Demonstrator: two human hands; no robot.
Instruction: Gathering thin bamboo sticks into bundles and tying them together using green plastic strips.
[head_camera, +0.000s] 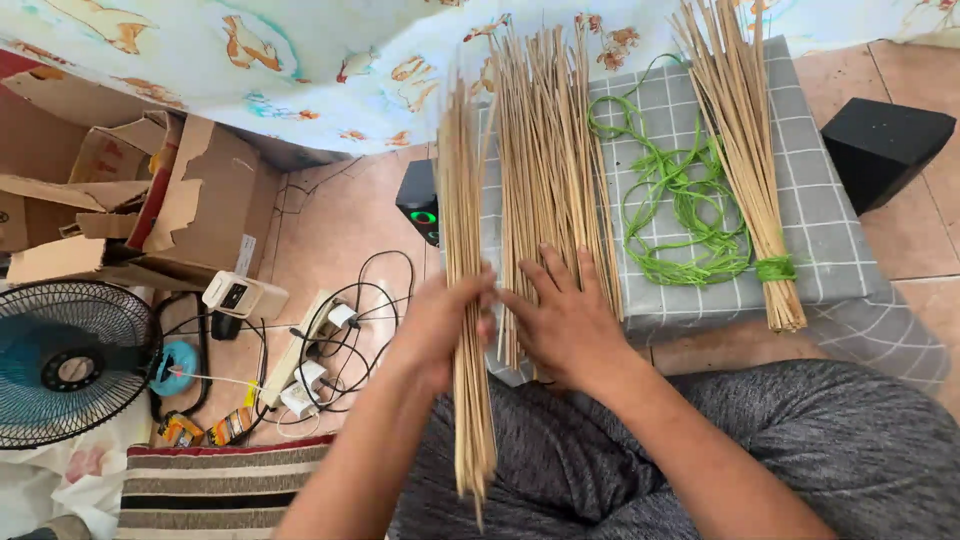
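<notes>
While the head view looked straight down over the person's lap, the left hand was closed around a slim bundle of thin tan sticks, the fingers wrapped about its middle so that the sticks ran upright in the picture, from near the patterned cloth above to a loose lower end over the grey trouser leg; the right hand lay flat, fingers spread wide and holding nothing, pressed on the near ends of a larger loose pile of sticks on the grey checked cushion; the held bundle stood just beside that pile, at its left edge. A tangle of green cord lay on the cushion between the pile and a tied bundle bound near its lower end with the same green cord. In judgement, the step in hand was gathering sticks off the pile into the held bundle; done well, it called for a firm mid-length grip, ends kept level, and the flat hand steadying the pile so single sticks slid across without scattering; the fanned lower ends suggested the grip could be tightened. Left of the lap stood a fan, a power strip with cables and torn cardboard boxes on the tiled floor; a black speaker sat at right.
</notes>
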